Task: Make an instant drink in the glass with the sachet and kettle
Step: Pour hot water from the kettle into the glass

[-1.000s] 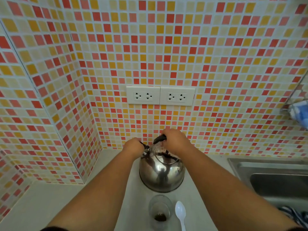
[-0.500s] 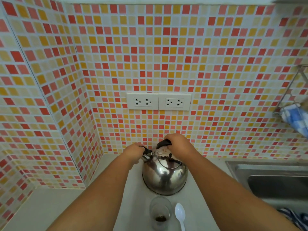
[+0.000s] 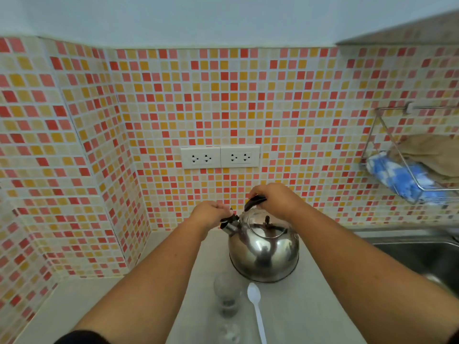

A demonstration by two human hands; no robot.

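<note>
Nearest me, between my two forearms, I see the glass [image 3: 226,297] standing on the pale counter [image 3: 305,309], blurred, with the white plastic spoon [image 3: 255,309] lying just beside it on its right. Open counter runs on both sides: a bare strip to the left up to the tiled corner, and to the right as far as the sink [image 3: 417,252] rim. Just behind the glass sits the steel kettle [image 3: 264,252], close to the back wall. My right hand [image 3: 275,199] is wrapped around its black handle [image 3: 254,202]; my left hand [image 3: 211,213] has its fingers closed at the spout cap [image 3: 228,219], though I cannot tell how firmly. Beyond, two white double sockets [image 3: 220,157] sit on the mosaic tiles, and a wire rack [image 3: 407,160] on the right wall holds a blue checked cloth. I can read no writing anywhere. Since half a second ago my view has tipped upward, showing the plain wall above the tiles; the hands keep the same grips
</note>
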